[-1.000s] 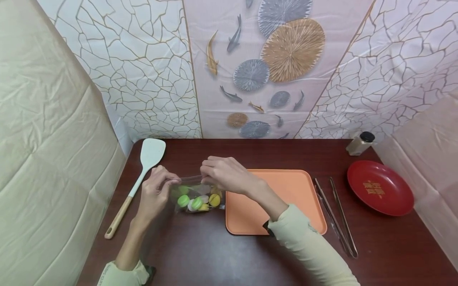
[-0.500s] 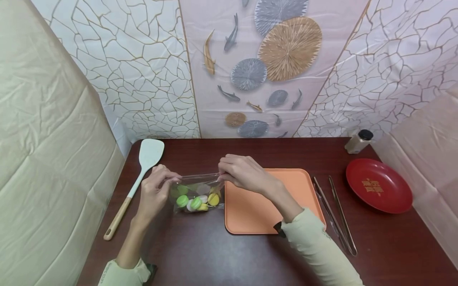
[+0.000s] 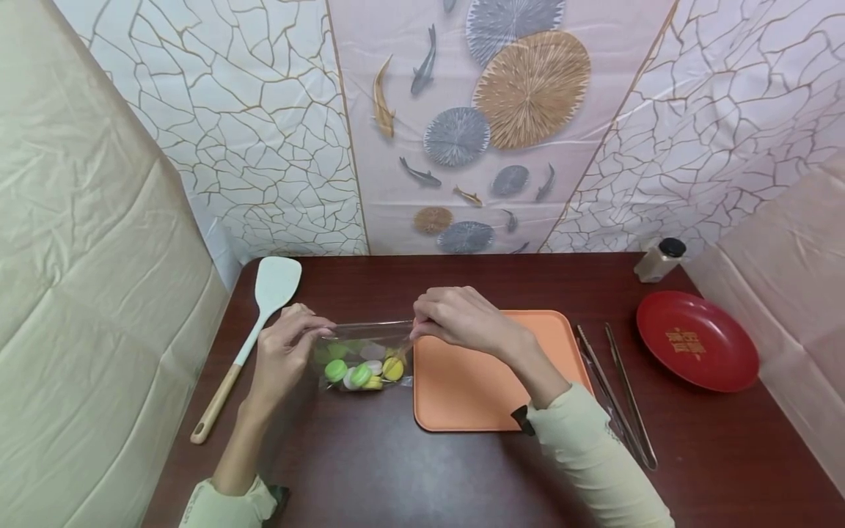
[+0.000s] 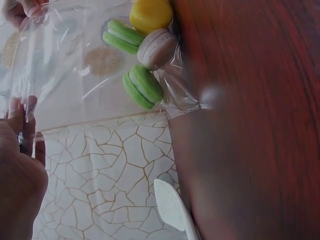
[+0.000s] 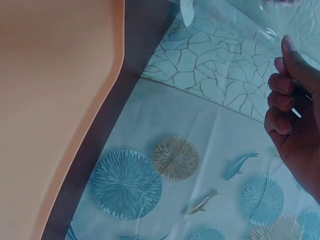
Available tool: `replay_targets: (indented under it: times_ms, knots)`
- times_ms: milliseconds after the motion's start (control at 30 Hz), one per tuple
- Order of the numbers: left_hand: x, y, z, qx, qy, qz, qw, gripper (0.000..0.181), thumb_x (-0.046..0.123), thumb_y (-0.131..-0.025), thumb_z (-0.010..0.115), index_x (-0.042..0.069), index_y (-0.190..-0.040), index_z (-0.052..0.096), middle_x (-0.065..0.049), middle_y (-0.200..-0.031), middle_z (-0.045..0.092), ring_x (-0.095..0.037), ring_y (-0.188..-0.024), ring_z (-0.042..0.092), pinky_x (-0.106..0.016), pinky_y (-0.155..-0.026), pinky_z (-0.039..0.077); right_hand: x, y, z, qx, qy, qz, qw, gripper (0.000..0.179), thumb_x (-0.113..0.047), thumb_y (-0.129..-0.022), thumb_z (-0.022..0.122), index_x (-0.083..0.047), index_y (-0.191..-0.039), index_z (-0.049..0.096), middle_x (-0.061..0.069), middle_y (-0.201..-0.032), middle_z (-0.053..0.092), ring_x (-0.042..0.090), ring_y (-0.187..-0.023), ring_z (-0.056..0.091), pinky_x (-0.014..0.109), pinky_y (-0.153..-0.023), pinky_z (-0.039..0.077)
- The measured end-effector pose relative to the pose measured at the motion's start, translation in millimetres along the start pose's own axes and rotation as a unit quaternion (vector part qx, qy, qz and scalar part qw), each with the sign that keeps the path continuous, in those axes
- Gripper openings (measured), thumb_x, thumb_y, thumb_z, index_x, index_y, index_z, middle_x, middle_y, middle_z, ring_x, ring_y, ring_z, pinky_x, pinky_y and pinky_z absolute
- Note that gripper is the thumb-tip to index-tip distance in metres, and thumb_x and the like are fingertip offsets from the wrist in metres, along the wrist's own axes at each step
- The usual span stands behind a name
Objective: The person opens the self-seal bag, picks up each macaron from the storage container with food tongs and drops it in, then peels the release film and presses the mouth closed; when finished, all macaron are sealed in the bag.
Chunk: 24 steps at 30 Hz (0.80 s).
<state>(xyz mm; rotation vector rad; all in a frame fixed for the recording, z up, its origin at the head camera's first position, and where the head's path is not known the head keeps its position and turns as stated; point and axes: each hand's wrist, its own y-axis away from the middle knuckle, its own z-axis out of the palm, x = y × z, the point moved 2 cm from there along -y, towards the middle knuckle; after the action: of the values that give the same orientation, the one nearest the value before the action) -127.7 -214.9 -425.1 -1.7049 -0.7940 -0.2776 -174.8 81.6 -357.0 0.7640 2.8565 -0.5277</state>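
A clear plastic bag (image 3: 379, 334) stands on the table with several macarons inside. Green macarons (image 4: 143, 87), a yellow one (image 3: 392, 369) and a pale one (image 4: 158, 49) gather at its bottom. My left hand (image 3: 282, 356) pinches the bag's upper left corner between thumb and fingers. At the upper right corner, my right hand (image 3: 462, 319) pinches the film with its fingers curled. The bag's top edge is stretched between both hands. In the right wrist view the right hand (image 5: 295, 102) shows at the bag's edge.
An orange tray (image 3: 455, 396) lies right of the bag, partly beneath the right forearm. Farther right are metal tongs (image 3: 630, 396), a red plate (image 3: 719, 359) and a black-capped jar (image 3: 660, 260). A white spatula (image 3: 273, 286) with a wooden handle lies at the left.
My right hand has slid rightward along the bag's top edge to the right corner, drawing the edge straighter. The left hand has stayed at its corner.
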Motion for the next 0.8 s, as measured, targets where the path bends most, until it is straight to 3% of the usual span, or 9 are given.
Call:
replay_targets:
  times_ms: [233, 567, 700, 800]
  knots:
    - [-1.0, 0.9, -6.0, -0.015, 0.003, -0.012, 0.9998, 0.029, -0.023, -0.078, 0.082, 0.0, -0.095, 0.083, -0.005, -0.081, 0.075, -0.013, -0.079, 0.059, -0.021, -0.074, 0.044, 1.2, 1.1, -1.3, -0.019, -0.008, 0.004, 0.9998, 0.027, -0.037, -0.099, 0.079, -0.022, -0.081, 0.066, -0.011, -0.083, 0.067, 0.003, -0.073, 0.06, 0.022, -0.059, 0.043]
    - [10.5, 4.5, -16.7, -0.07, -0.014, 0.012, 0.9974, 0.033, -0.024, -0.08, 0.079, 0.003, -0.099, 0.082, -0.005, -0.085, 0.077, -0.012, -0.077, 0.053, -0.019, -0.068, 0.044, 3.0, 5.3, 0.0, -0.037, -0.084, -0.008, 0.9957, 0.023, -0.029, -0.102, 0.08, -0.021, -0.084, 0.068, -0.012, -0.083, 0.064, -0.001, -0.074, 0.052, 0.021, -0.065, 0.043]
    - [17.2, 9.9, -23.0, -0.097, -0.022, 0.01, 0.995, 0.007, 0.004, -0.099, 0.075, 0.004, -0.1, 0.082, -0.003, -0.085, 0.074, -0.011, -0.078, 0.051, -0.017, -0.07, 0.045, 0.8, 7.1, 0.3, -0.09, -0.157, -0.033, 0.9829, 0.03, -0.025, -0.105, 0.077, -0.019, -0.08, 0.061, -0.012, -0.081, 0.06, -0.003, -0.072, 0.045, 0.019, -0.066, 0.04]
    - [23.3, 13.3, -27.2, -0.117, -0.025, 0.008, 0.9928, 0.028, 0.029, -0.106, 0.068, 0.006, -0.099, 0.082, 0.0, -0.084, 0.072, -0.009, -0.079, 0.052, -0.016, -0.07, 0.045, -1.7, 8.3, 0.7, -0.14, -0.225, -0.044, 0.9632, 0.03, -0.023, -0.106, 0.075, -0.018, -0.08, 0.061, -0.013, -0.079, 0.059, -0.004, -0.071, 0.043, 0.019, -0.066, 0.038]
